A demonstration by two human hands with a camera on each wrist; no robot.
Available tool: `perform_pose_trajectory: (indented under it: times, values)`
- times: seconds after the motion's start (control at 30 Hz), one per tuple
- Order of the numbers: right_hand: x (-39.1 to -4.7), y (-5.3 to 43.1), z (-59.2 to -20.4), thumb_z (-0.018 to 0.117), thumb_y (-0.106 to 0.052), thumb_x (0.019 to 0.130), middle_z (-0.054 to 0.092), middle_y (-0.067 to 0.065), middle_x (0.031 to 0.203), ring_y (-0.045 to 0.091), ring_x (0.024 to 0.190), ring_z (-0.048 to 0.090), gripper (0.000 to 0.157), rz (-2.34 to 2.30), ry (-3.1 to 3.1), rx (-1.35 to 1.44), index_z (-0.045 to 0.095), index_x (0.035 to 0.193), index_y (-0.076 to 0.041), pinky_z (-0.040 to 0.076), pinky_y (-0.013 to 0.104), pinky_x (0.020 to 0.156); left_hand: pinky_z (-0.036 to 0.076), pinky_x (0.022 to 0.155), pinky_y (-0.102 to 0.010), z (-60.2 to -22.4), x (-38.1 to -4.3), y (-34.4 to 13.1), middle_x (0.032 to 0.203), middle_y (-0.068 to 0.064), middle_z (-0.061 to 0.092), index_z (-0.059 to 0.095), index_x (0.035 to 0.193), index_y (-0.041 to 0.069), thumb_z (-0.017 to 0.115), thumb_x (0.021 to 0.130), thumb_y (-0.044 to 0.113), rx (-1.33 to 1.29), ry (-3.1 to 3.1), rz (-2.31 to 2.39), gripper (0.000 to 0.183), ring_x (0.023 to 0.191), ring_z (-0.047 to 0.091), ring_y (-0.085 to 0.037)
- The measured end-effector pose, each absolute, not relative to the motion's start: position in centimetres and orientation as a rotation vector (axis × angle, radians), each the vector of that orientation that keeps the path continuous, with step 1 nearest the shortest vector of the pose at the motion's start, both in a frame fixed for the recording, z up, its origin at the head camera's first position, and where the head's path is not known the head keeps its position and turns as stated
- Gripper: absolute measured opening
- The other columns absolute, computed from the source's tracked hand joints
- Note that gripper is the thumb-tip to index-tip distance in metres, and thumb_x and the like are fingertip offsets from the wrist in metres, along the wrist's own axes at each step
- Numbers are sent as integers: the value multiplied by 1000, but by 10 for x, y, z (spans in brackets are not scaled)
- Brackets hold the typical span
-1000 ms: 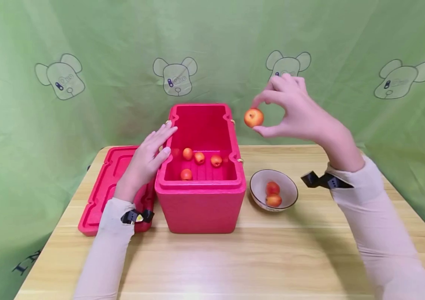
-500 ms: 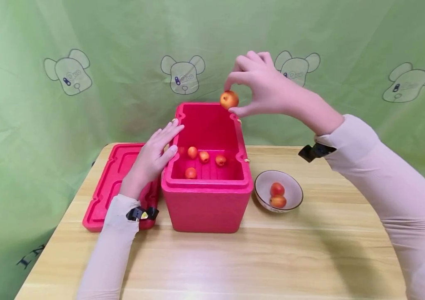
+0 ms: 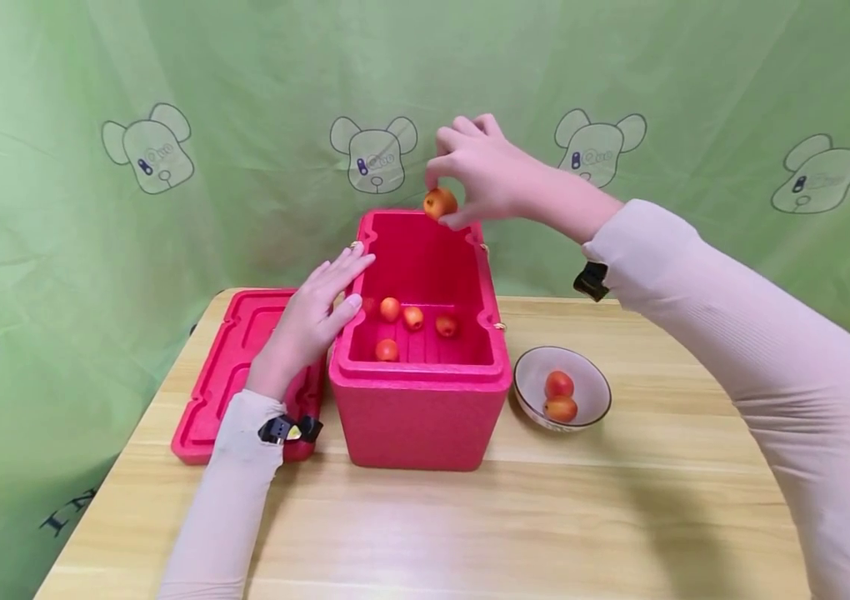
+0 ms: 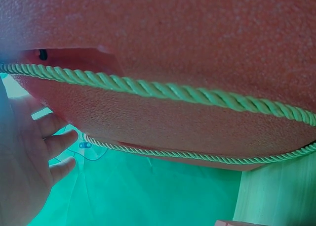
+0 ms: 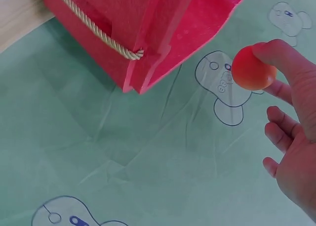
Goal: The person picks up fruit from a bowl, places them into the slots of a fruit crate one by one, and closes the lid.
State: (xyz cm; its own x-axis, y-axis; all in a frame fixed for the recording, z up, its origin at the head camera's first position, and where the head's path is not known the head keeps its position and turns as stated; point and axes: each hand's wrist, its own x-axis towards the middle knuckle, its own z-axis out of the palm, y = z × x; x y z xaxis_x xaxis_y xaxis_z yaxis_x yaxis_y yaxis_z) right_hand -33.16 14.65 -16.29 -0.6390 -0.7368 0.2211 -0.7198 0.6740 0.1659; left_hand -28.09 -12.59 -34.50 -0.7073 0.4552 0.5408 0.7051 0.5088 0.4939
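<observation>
A fruit [image 3: 440,203] is above the far end of the box [image 3: 419,425], pinched by the right hand [image 3: 487,172]. The left hand [image 3: 311,315], fingers extended, rests on the box's left edge. Inside lie four fruits [image 3: 413,317]; a bowl [image 3: 593,390] holds two.

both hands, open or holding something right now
Left hand: open, resting on the deep red rectangular box at its left side.
Right hand: closed, pinching a small round orange fruit.
</observation>
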Motion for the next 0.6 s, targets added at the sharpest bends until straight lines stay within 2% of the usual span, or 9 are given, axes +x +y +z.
perform_pose_trajectory:
  times: [0.27,0.6]
  values:
    - [-341,133,-164,82,-24,79,56,17,107,33,112,45,31,-297,-2669,1180,75,104,-9,32,56,99,17,129,-49,-345,-282,-123,168,-3,32,40,158,21,45,100,40,-967,-2425,-1013,61,157,26,-19]
    - [-345,126,-174,84,-25,79,57,17,110,33,113,46,28,-438,-2682,1181,77,101,-9,32,56,100,16,129,-48,-343,-285,-117,168,-2,31,39,159,23,45,100,43,-963,-2444,-1001,62,157,25,-18]
